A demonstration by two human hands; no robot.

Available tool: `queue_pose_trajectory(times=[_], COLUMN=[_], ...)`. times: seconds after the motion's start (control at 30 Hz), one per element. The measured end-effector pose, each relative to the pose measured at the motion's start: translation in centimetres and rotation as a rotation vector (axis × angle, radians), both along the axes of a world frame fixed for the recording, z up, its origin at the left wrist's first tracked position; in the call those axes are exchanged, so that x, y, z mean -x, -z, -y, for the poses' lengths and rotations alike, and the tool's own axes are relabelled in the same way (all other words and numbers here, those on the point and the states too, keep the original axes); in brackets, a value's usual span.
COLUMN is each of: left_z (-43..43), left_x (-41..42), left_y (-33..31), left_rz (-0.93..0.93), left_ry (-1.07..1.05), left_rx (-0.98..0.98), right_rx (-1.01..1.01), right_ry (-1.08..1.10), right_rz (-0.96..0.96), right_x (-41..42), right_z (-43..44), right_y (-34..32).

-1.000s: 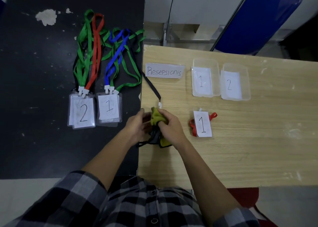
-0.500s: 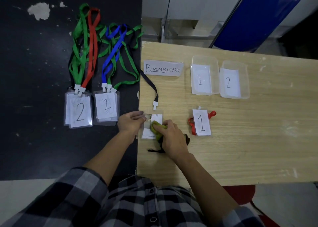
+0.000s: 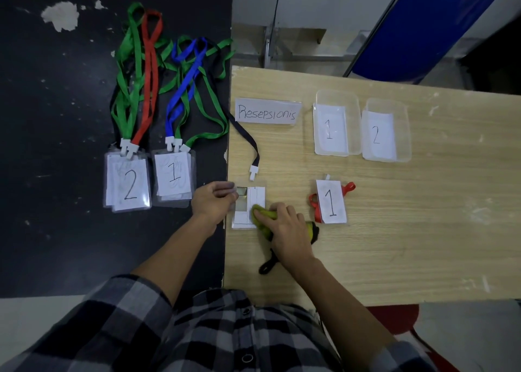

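Observation:
A clear badge holder (image 3: 249, 202) with a white card lies flat at the wooden table's left edge, its black lanyard (image 3: 246, 140) trailing up and left. My left hand (image 3: 212, 202) holds the holder's left side with curled fingers. My right hand (image 3: 284, 227) grips a yellow-green cloth (image 3: 260, 212) with black trim and presses it on the holder's lower right part.
A badge marked 1 (image 3: 331, 202) with a red lanyard lies right of my hand. Two clear tubs marked 1 (image 3: 337, 98) and 2 (image 3: 406, 129) and a paper label (image 3: 266, 112) sit farther back. Badge stacks marked 2 (image 3: 127, 184) and 1 (image 3: 173, 175) lie on the black table (image 3: 42, 117). A blue chair (image 3: 423, 27) stands behind.
A second ago both hands held the cloth and badge together above the table. The badge holder now lies flat, my left hand steadies it, and my right hand presses the cloth on it.

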State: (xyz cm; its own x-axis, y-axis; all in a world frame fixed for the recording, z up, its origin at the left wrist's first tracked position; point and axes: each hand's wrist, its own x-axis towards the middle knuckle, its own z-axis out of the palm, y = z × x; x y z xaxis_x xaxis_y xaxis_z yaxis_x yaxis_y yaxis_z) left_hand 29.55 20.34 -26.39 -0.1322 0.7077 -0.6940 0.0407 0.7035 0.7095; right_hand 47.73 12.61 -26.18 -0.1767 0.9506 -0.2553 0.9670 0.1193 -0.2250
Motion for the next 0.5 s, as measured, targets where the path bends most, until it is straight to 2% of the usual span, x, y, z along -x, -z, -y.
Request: queue_pose_trajectory(times=[0.17,0.4,0.5], left_z=[-0.4,-0.2,0.0], left_x=[0.1,0.2,0.7], left_y=[-0.2,-0.2,-0.6], left_rz=[0.04,0.066,0.051], left_ry=[-0.001,-0.04,-0.083], left_rx=[0.017,0.043,0.028], right_rx=[0.015,0.036,0.063], right_ry=[0.103,-0.138,-0.014], right_rz=[0.04,-0.059,-0.047], right_x=[2.9,1.9,1.6], right_z=[-3.6,1.5,-0.6], right_y=[-0.9,-0.5,-0.9])
